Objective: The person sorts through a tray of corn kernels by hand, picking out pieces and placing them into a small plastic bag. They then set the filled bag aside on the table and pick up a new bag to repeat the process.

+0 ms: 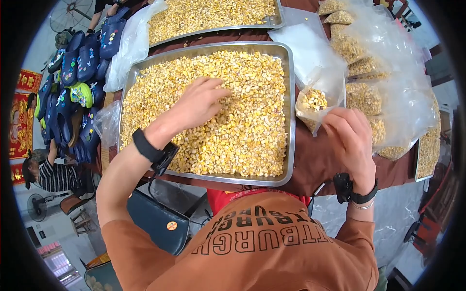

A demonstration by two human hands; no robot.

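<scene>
A steel tray (292,109) full of dried, yellow corn kernels (251,138) lies before me on the table. My left hand (200,103) is over the middle of the kernels, palm down with its fingers apart. The fingertips are at the heap's surface, and whether they touch it is hard to see. To the right of the tray, a clear plastic bag (329,83) gapes towards me, partly filled with kernels. My right hand (346,132) pinches the near edge of this bag; its fingertips are partly hidden.
Several filled plastic bags (364,98) line the table's right side. Beyond my tray is a second tray (214,33) of kernels. Flat plastic bags (300,40) lie between. On the left stand many clogs (87,60) beside plastic sheeting (133,47). Brown cloth (313,160) covers the table. A person (54,174) is farther left.
</scene>
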